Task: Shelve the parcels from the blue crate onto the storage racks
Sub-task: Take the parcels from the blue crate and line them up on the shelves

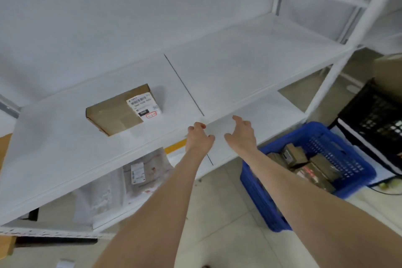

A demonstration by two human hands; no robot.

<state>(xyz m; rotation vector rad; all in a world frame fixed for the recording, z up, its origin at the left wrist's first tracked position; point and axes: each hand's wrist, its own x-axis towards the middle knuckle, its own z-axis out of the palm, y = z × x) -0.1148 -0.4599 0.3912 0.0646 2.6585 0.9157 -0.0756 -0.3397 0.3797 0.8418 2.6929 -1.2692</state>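
A flat brown cardboard parcel with a white shipping label lies on the white rack shelf, left of the shelf's seam. My left hand hovers at the shelf's front edge, fingers curled loosely, holding nothing. My right hand is just to its right, fingers spread and empty. The blue crate stands on the floor at the lower right with several brown parcels inside. A white plastic mailer rests on the lower shelf beneath.
A black crate and a brown carton stand right of the blue crate. The rack's white upright post rises between them and the shelf. Beige floor tiles lie below my arms.
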